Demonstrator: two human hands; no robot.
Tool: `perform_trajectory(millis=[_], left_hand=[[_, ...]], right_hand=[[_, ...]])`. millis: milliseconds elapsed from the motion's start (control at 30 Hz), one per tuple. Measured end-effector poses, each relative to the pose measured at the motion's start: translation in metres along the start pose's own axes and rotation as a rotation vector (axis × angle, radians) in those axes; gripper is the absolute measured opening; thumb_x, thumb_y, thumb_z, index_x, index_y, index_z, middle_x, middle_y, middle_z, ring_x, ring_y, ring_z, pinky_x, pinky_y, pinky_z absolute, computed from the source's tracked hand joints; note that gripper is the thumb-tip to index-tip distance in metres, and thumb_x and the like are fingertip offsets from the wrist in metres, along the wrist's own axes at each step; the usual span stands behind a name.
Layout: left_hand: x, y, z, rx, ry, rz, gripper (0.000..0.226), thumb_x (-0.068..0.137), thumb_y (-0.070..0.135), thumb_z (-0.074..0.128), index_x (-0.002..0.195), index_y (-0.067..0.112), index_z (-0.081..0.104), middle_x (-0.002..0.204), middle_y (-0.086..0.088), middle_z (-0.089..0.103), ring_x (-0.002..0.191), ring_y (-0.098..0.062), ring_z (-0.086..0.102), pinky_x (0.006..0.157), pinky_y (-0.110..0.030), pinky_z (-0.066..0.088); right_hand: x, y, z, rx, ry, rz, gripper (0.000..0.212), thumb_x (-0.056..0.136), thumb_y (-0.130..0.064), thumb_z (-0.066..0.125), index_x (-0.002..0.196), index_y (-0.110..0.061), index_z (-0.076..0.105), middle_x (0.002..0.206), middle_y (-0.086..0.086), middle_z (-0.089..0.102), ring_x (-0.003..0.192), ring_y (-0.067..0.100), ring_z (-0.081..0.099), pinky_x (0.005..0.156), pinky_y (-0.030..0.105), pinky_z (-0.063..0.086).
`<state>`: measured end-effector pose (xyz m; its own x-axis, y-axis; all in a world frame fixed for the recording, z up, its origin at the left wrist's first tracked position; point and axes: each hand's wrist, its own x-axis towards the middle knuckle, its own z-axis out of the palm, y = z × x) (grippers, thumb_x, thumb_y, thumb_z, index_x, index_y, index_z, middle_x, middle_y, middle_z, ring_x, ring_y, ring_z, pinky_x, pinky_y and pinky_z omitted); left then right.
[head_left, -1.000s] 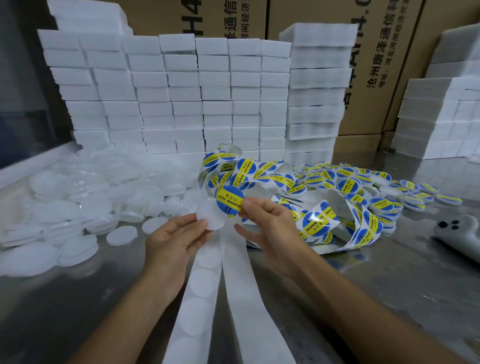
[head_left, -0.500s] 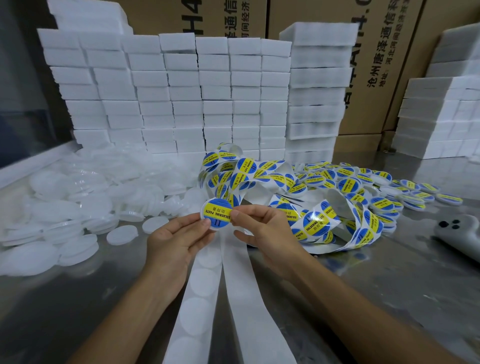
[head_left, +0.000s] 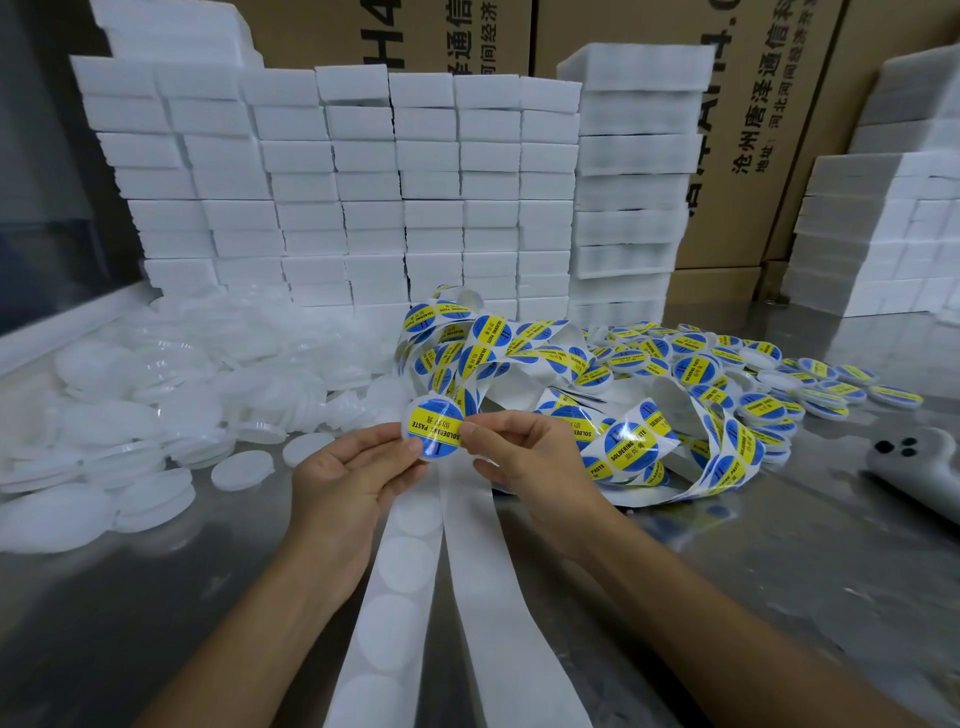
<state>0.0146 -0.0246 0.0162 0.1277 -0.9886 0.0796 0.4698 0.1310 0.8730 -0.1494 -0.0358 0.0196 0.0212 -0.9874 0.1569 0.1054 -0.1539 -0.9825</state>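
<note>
A second ago the blue-and-yellow SOLDERING PASTE sticker (head_left: 435, 428) hung half off the round white lid (head_left: 406, 420), with bare plastic showing beneath it. Now it covers the lid's face almost to the rim, its text slanted. The label looks to be on, so what is left for this piece is probably a firm press along the edges before it joins the finished ones.

The lid is held up at the near left edge of the tangled label strip (head_left: 631, 447). The left hand (head_left: 337, 483) cradles it from the side away from the tangle, with the thumb curled onto the lower edge. The right hand (head_left: 524, 457) pinches the edge nearest the tangle between thumb and forefinger. I cannot tell from this angle whether the sticker lies flat all round.

Two spent backing strips (head_left: 405, 566) run from the tangle toward the person, one showing empty circles. Left of the tangle lies a heap of blank lids (head_left: 156, 395). Right of it and slightly behind it are the labelled lids (head_left: 769, 400), all on the steel table (head_left: 779, 597). Behind the tangle stand stacks of white foam blocks (head_left: 363, 182), with cardboard cartons (head_left: 753, 104) further back. Well to its right lies a white handheld device (head_left: 935, 478) with dark dots, perhaps a controller.
</note>
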Motion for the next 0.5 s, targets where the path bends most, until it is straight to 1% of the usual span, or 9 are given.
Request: perform_trajectory(millis=[67,133,233,333,400,467,500], left_hand=[[-0.0011,0.0006,0.0012,0.006,-0.006,0.016,0.034,0.055,0.008,0.078,0.087,0.002,0.069,0.085,-0.018,0.075,0.077,-0.024,0.074,0.064,-0.023,0.058],[-0.0024,0.0013,0.0020,0.022,-0.013,0.036,0.031,0.055,0.007,0.078,0.084,0.004,0.070,0.083,-0.018,0.075,0.075,-0.023,0.074,0.063,-0.022,0.057],[-0.0032,0.0010,0.0028,0.058,-0.035,0.063,0.023,0.052,0.010,0.080,0.075,0.011,0.074,0.083,-0.018,0.075,0.075,-0.024,0.074,0.064,-0.022,0.058],[-0.0043,-0.0007,0.0043,0.079,-0.067,0.082,0.024,0.047,0.014,0.082,0.070,0.016,0.076,0.081,-0.017,0.075,0.075,-0.024,0.073,0.068,-0.025,0.059],[-0.0044,-0.0010,0.0044,0.082,-0.085,0.089,0.025,0.044,0.015,0.082,0.069,0.019,0.076,0.079,-0.015,0.074,0.075,-0.023,0.073,0.071,-0.028,0.060],[-0.0038,-0.0003,0.0047,0.079,-0.099,0.087,0.026,0.044,0.015,0.083,0.068,0.020,0.076,0.080,-0.014,0.074,0.075,-0.022,0.072,0.070,-0.028,0.060],[-0.0039,0.0000,0.0054,0.082,-0.111,0.088,0.026,0.043,0.016,0.083,0.067,0.019,0.075,0.080,-0.014,0.074,0.074,-0.022,0.072,0.068,-0.027,0.059]], right_hand=[[0.0003,0.0006,-0.0005,-0.027,0.015,-0.029,0.005,0.085,-0.021,0.076,0.081,-0.024,0.077,0.086,-0.002,0.078,0.082,0.008,0.071,0.083,0.030,0.058],[-0.0004,0.0007,-0.0004,-0.057,0.045,-0.093,0.005,0.084,-0.019,0.076,0.082,-0.024,0.077,0.085,-0.004,0.078,0.082,0.007,0.072,0.076,0.022,0.058],[-0.0005,0.0026,-0.0004,-0.211,0.122,-0.238,0.011,0.083,-0.019,0.078,0.078,-0.028,0.075,0.078,-0.012,0.076,0.078,0.005,0.071,0.069,0.016,0.055],[0.0014,0.0051,0.0001,-0.300,0.179,-0.317,0.015,0.082,-0.019,0.079,0.075,-0.031,0.073,0.073,-0.012,0.074,0.072,0.007,0.070,0.066,0.019,0.055],[0.0018,0.0061,0.0003,-0.311,0.210,-0.345,0.012,0.080,-0.020,0.081,0.076,-0.028,0.072,0.072,-0.009,0.073,0.068,0.005,0.068,0.066,0.020,0.056],[0.0021,0.0074,-0.0011,-0.307,0.247,-0.364,0.013,0.078,-0.023,0.083,0.083,-0.022,0.071,0.072,-0.005,0.071,0.066,0.003,0.065,0.065,0.019,0.055],[0.0022,0.0082,-0.0019,-0.312,0.243,-0.366,0.016,0.079,-0.024,0.082,0.089,-0.021,0.071,0.076,-0.005,0.071,0.067,0.004,0.065,0.065,0.020,0.055]])
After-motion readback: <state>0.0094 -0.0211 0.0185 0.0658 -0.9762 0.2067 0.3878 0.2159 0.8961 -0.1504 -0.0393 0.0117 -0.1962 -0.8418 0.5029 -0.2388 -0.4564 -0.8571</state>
